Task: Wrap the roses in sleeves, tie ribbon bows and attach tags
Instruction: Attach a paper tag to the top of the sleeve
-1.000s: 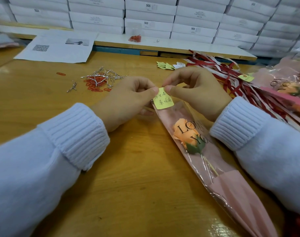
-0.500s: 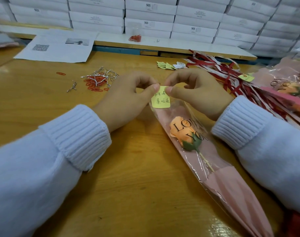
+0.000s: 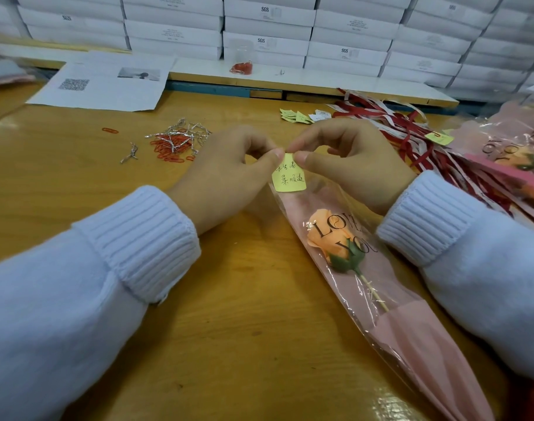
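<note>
Two hands: both meet at the far end of the sleeve (image 3: pixel 411 344), knuckles up, with white knitted cuffs low over the table (image 3: pixel 229 344).
Left hand (image 3: pixel 226 174): thumb and forefinger are curled and pinch the top left corner of the tag (image 3: pixel 290 177); the other fingers are tucked underneath, out of sight.
Right hand (image 3: pixel 350 162): thumb and forefinger pinch the tag's top right corner; the remaining fingers arch loosely above.
Tag: a small yellow slip with handwritten characters, held between the two pinches, its lower edge over the sleeve's mouth. Whether it is fixed to the sleeve cannot be told.
Sleeve: clear front printed "LOVE YOU" over pink backing. It lies flat and slants across the table, mouth at the hands, narrow end toward the near right corner.
Rose (image 3: pixel 326 235): orange bloom, green calyx and thin stem, inside the sleeve, with its head pointing at the tag and just short of it.
Ribbons (image 3: pixel 405 138): red and white strips in a loose heap beyond the right wrist.
Wrapped roses (image 3: pixel 508 153): pink sleeves at the far right, partly cut off.
Spare tags (image 3: pixel 299 116): a few yellow and white slips beyond the hands, beside the ribbons.
Paper clips (image 3: pixel 171 145): a red pile mixed with silver twist ties (image 3: pixel 183 132), left of the left hand.
Printed sheet (image 3: pixel 107 86): far left, showing a square code.
Boxes (image 3: pixel 268 25): white, stacked along the back.
</note>
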